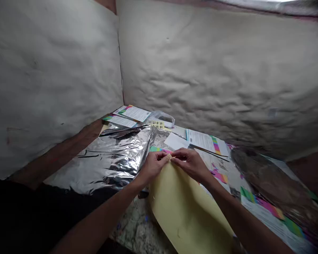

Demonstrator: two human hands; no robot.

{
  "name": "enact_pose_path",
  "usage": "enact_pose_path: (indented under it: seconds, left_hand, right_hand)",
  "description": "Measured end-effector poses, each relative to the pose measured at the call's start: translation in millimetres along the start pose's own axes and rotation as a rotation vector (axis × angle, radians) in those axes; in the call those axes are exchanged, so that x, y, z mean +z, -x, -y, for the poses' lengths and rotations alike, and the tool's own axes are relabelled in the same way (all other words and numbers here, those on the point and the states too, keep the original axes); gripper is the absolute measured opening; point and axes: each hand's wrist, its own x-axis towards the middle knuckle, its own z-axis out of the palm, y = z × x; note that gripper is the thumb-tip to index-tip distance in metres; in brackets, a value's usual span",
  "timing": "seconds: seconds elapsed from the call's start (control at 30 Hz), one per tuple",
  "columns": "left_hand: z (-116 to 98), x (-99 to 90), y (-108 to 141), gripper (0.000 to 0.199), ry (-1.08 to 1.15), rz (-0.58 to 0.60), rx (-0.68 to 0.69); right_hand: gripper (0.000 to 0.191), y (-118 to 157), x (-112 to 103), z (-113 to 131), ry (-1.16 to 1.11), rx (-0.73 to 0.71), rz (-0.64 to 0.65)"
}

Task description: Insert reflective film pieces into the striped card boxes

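A large pale yellow sheet (185, 211) curves down from my fingers towards me, over the table's near part. My left hand (154, 164) pinches its far corner between thumb and fingers. Right beside it, my right hand (190, 163) pinches the same corner, the fingertips of both hands almost touching. Something small may be between the fingertips, but I cannot make it out. Left of my hands lies a shiny silver plastic sheet or bag (122, 155). Beyond the hands is a blank white card (176, 141).
Printed sheets with coloured stripes (135, 113) lie at the back left, near a clear plastic bag (161, 115) and a small yellow label sheet (157, 124). Another printed sheet (201, 140) lies at the back. Brownish plastic (270, 176) covers the right side. Wrinkled pale walls (214, 70) enclose the table.
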Motion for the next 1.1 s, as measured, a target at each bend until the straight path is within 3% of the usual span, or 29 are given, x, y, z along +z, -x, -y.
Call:
enact_pose_path:
  seconds: [0.2,0.33,0.43,0.5,0.57,0.67,0.73,0.8,0.93,1.1]
  left_hand:
    - [-8.4,-10.4,-0.3,0.026,-0.187,0.096,0.027]
    - [-18.6,-24.3,-1.1,0.024,-0.242,0.238,-0.048]
    - [-35.6,-41.7,-3.3,0.024,-0.293,0.235,-0.060]
    - [-48.6,-62.7,-7.9,0.022,-0.366,0.086,0.022]
    - [-58.4,-91.4,-15.0,0.021,-0.410,-0.179,0.153]
    - [-60.3,-136.8,-26.0,0.023,-0.278,-0.585,0.312]
    - [-50.8,-159.1,-30.3,0.025,-0.155,-0.765,0.364]
    - [-34.0,-172.4,-30.5,0.025,-0.107,-0.839,0.354]
    - [2.7,-185.2,-23.4,0.033,-0.223,-0.911,0.286]
    - [15.2,-199.5,-20.4,0.062,-0.384,-1.006,0.339]
  right_hand:
    - [0.018,-1.4,-1.5,6.1,-0.024,0.067,0.028]
    - [0.023,-10.0,3.9,-4.4,-0.268,0.137,0.105]
    - [0.029,-19.7,8.5,-14.1,-0.459,0.179,0.018]
    - [0.031,-25.5,10.7,-18.4,-0.522,0.217,-0.098]
    - [0.031,-28.8,11.7,-20.3,-0.541,0.213,-0.220]
    - [0.027,-27.3,11.4,-18.2,-0.501,0.123,-0.393]
    - [0.024,-22.5,11.8,-13.9,-0.446,0.072,-0.427]
    - [0.022,-16.8,14.0,-9.0,-0.389,0.051,-0.382]
    - [0.023,-9.5,22.0,-5.9,-0.306,0.048,-0.261]
    - [0.025,-12.5,30.1,-20.2,-0.217,0.034,-0.203]
